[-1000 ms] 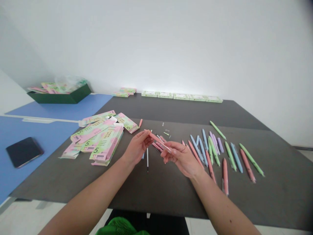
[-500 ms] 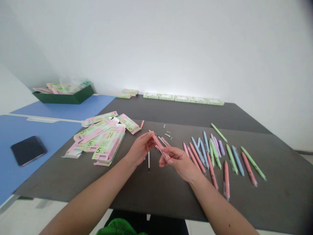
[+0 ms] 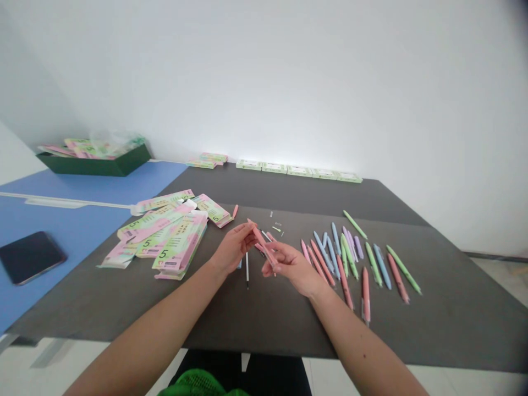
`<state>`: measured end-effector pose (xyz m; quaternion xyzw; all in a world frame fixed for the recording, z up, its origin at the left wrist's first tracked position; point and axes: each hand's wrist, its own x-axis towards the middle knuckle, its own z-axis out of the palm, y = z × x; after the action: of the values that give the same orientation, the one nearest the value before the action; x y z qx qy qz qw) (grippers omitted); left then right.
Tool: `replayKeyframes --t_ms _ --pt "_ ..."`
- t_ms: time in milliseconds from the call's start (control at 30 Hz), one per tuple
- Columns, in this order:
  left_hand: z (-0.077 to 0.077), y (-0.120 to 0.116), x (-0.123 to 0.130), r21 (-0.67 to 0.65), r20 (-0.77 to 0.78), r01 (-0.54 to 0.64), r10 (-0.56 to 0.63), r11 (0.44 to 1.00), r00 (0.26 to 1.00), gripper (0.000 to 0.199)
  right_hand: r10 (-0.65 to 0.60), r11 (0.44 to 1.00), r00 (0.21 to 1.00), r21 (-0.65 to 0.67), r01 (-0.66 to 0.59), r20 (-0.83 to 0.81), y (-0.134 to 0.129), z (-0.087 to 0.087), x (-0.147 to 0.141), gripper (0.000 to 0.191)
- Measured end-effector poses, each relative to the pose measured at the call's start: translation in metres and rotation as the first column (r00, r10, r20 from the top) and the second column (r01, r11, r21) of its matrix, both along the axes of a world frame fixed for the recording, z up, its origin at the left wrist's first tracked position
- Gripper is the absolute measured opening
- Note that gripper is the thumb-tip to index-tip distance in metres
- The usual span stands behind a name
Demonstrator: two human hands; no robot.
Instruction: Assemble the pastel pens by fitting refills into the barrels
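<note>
While both hands work above the tabletop [image 3: 268, 324], the pink pen [image 3: 261, 240] sits between them, tilted: left hand [image 3: 236, 245] pinches the far end, right hand [image 3: 291, 268] pinches the near, clear-looking end. So each grip is narrow, on the pen. Change over the last second: the pen has swung from a flatter slant to a steeper one and the hands are a bit closer together; the view has also shifted. Neither hand has let go, so handling of this pen looks unfinished. Can't tell if its parts are fully joined. White refill [image 3: 247, 270] lies just beside the left hand, small clear bits [image 3: 278, 224] beyond. Loose pens [image 3: 373, 264] at right and boxes [image 3: 181, 242] at left look undisturbed.
</note>
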<state>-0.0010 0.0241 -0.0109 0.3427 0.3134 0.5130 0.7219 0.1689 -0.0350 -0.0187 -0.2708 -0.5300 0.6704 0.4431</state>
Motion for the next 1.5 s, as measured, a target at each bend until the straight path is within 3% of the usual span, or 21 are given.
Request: replayKeyframes --t_ms 100,267,367,467,533,567,600,633,667,700,800,867,1133,1367,1500 --pt "0.0 -0.002 0.0 0.021 0.008 0.044 -0.044 0.999 0.999 0.021 0.034 0.999 0.999 0.021 -0.033 -0.007 -0.003 0.002 -0.008 0.045" --pt "0.0 0.001 -0.001 0.018 0.033 -0.002 0.002 1.0 0.999 0.02 0.056 0.998 0.998 0.04 -0.057 0.027 -0.012 0.02 -0.003 0.055" --pt "-0.003 0.002 0.001 0.03 -0.022 0.02 -0.019 0.999 1.0 0.021 -0.047 0.999 0.99 -0.019 0.049 0.13 -0.018 0.026 0.0 0.052" --pt "-0.007 0.001 0.007 0.079 -0.189 0.075 -0.059 0.994 0.98 0.033 -0.134 0.985 0.946 -0.066 0.16 0.295 -0.017 0.024 0.005 0.048" --pt "-0.009 0.001 0.009 0.129 -0.303 0.02 0.02 0.991 0.953 0.038 -0.213 0.971 0.874 -0.003 0.238 0.438 -0.008 0.023 0.019 0.043" --pt "-0.009 0.002 0.008 0.165 -0.345 -0.035 0.091 0.986 0.934 0.038 -0.285 0.953 0.793 0.074 0.293 0.538 0.0 0.023 0.03 0.041" --pt "-0.008 0.002 0.007 0.208 -0.376 -0.096 0.17 0.973 0.911 0.037 -0.379 0.918 0.645 0.184 0.351 0.663 0.01 0.025 0.043 0.04" --pt "-0.007 0.004 0.006 0.253 -0.397 -0.153 0.247 0.955 0.884 0.034 -0.439 0.885 0.416 0.303 0.354 0.796 0.02 0.028 0.058 0.04" --pt "-0.005 0.005 0.003 0.294 -0.409 -0.2 0.313 0.935 0.857 0.032 -0.476 0.847 0.112 0.42 0.326 0.873 0.031 0.031 0.074 0.039" --pt "-0.003 0.006 0.001 0.328 -0.418 -0.234 0.363 0.915 0.833 0.029 -0.484 0.824 -0.019 0.464 0.325 0.875 0.042 0.033 0.09 0.038" --pt "0.004 0.006 -0.003 0.393 -0.435 -0.292 0.457 0.872 0.776 0.021 -0.458 0.805 -0.229 0.51 0.304 0.859 0.068 0.036 0.126 0.037" --pt "0.006 0.005 -0.004 0.409 -0.445 -0.294 0.47 0.864 0.762 0.019 -0.421 0.819 -0.311 0.504 0.273 0.852 0.078 0.032 0.137 0.036" --pt "0.001 0.007 -0.003 0.41 -0.478 -0.264 0.452 0.873 0.753 0.019 -0.371 0.863 -0.465 0.483 0.145 0.804 0.094 0.011 0.135 0.031" --pt "0.0 0.01 -0.005 0.409 -0.511 -0.275 0.468 0.87 0.721 0.024 -0.399 0.867 -0.473 0.491 0.082 0.785 0.102 0.02 0.129 0.03" --pt "-0.004 0.012 -0.006 0.426 -0.555 -0.265 0.482 0.865 0.678 0.027 -0.41 0.876 -0.434 0.479 0.058 0.803 0.106 0.028 0.117 0.032"
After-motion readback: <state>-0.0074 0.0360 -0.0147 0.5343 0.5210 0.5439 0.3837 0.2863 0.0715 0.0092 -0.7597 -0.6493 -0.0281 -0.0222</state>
